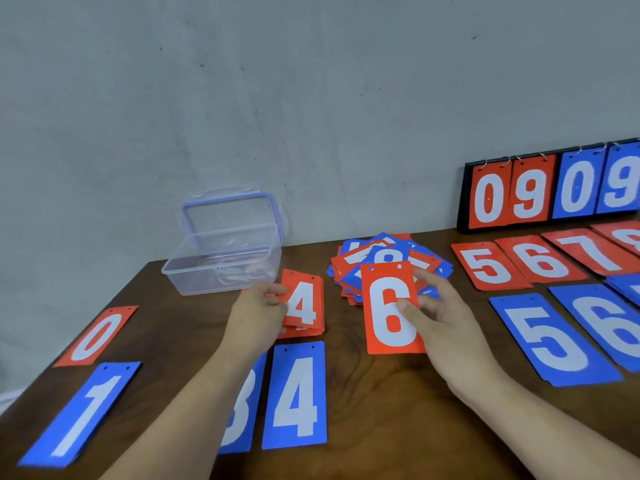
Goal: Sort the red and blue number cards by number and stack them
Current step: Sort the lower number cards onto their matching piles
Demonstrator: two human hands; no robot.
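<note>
The left hand [258, 308] pinches the left edge of the red 4 stack [304, 303]. To its right, the right hand [440, 317] grips a red 6 card [388, 306] by its right edge, thumb on the face, just this side of the loose pile [384, 252]. The card looks thin, stiff, light and probably slick, so an edge pinch suits it. The red 6 stack [540, 259] lies right of that hand, past the red 5 [488, 266]. Bare table [349, 358] between the hands leaves room.
</note>
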